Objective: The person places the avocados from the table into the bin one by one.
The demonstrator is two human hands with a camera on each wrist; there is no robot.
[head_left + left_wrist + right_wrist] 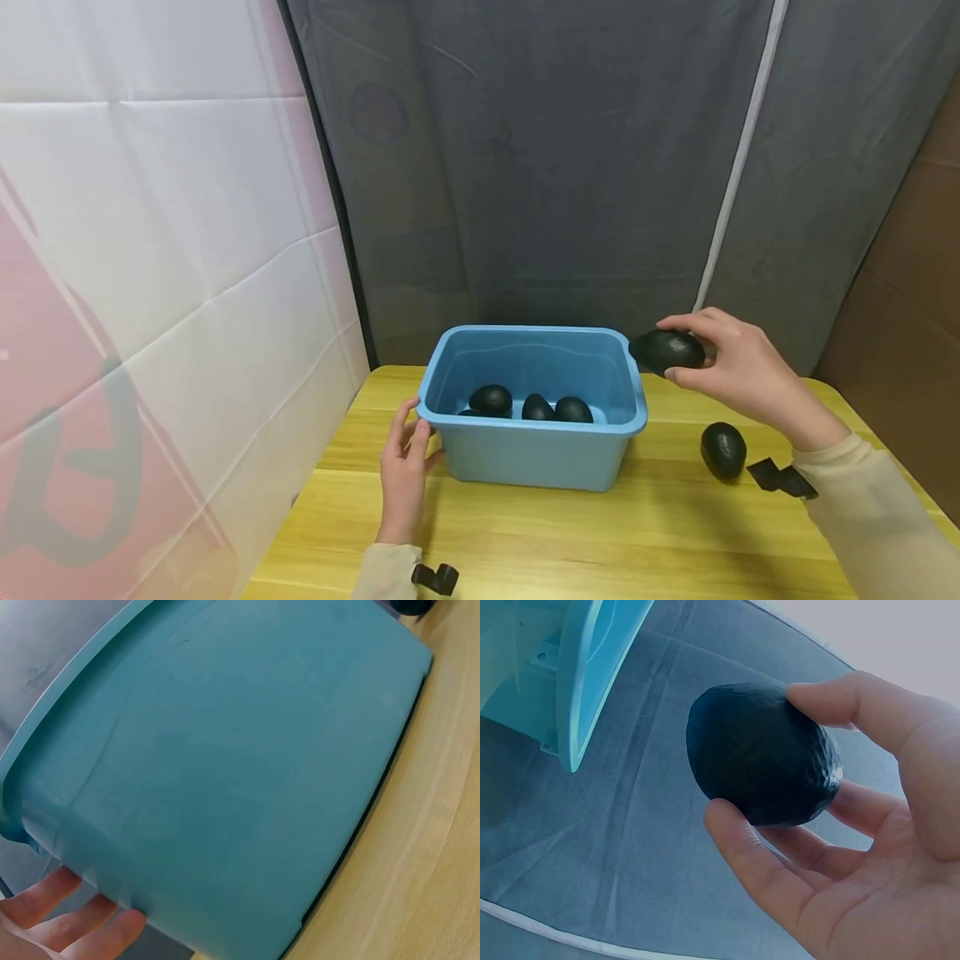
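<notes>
- The right hand [738, 371] pinches a dark avocado [667, 350] between thumb and curled fingers, in the air just off the right rim of the blue bin [532, 454], at about 3 o'clock from it.
- In the right wrist view the avocado [761, 754] sits between the thumb and fingertips [817, 697], with the bin's rim [592, 682] at 10 o'clock.
- The left hand [403, 475] rests with straight fingers against the bin's left front corner, at 8 o'clock; the fingers [71, 919] touch the wall [240, 765].
- Several avocados [536, 404] lie inside the bin.
- Another avocado [723, 450] lies on the wooden table [600, 533], at 4 o'clock from the bin, well apart.
</notes>
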